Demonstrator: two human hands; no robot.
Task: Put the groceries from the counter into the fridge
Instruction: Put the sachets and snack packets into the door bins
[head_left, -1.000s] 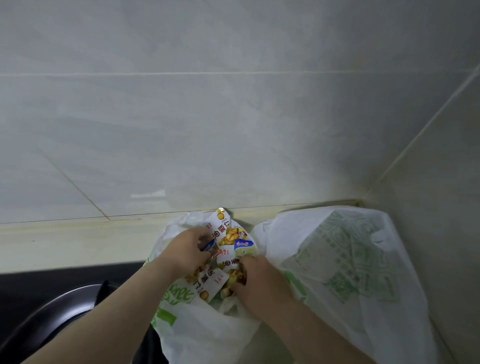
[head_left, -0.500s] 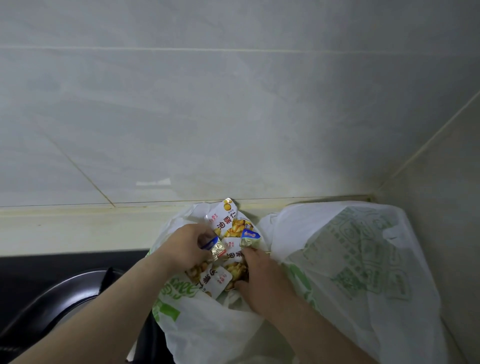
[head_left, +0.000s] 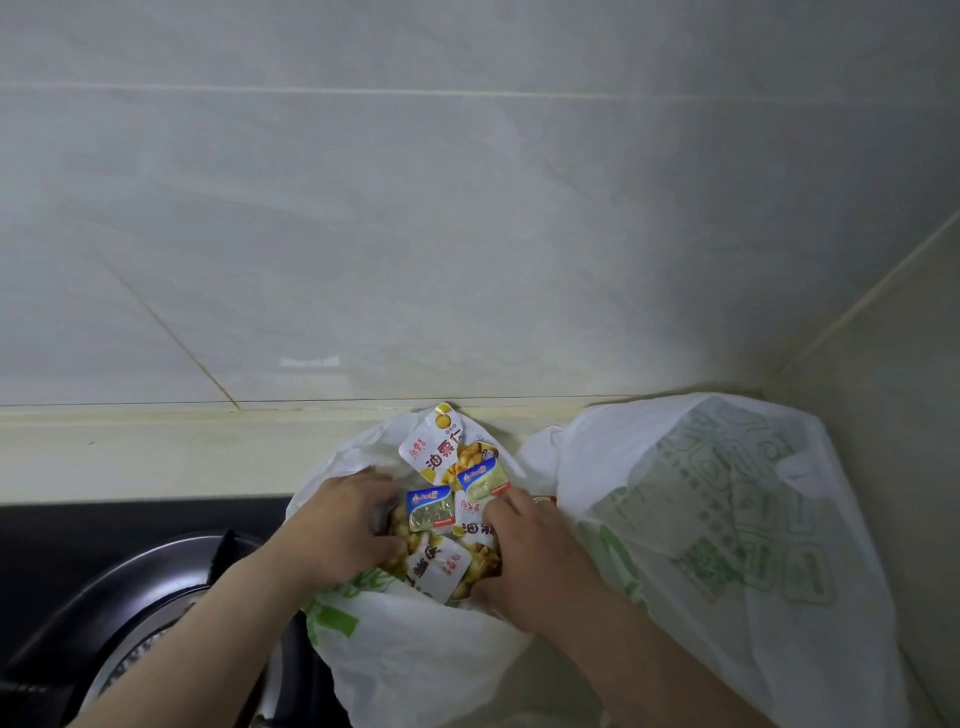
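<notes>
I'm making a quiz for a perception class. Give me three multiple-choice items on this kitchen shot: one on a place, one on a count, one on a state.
1. Where is the black pan relative to the left bag and the right bag?
A. left of both
B. right of both
C. between them

2. How many blue-topped packets show?
A. one
B. two
C. five

3. The left bag is:
A. knotted shut
B. open
C. folded flat

Answers:
1 A: the pan sits at the lower left, with both bags to its right.
2 B: one lies by the left hand, the other by the right hand.
3 B: its mouth gapes, showing the packs that both hands reach among.
</notes>
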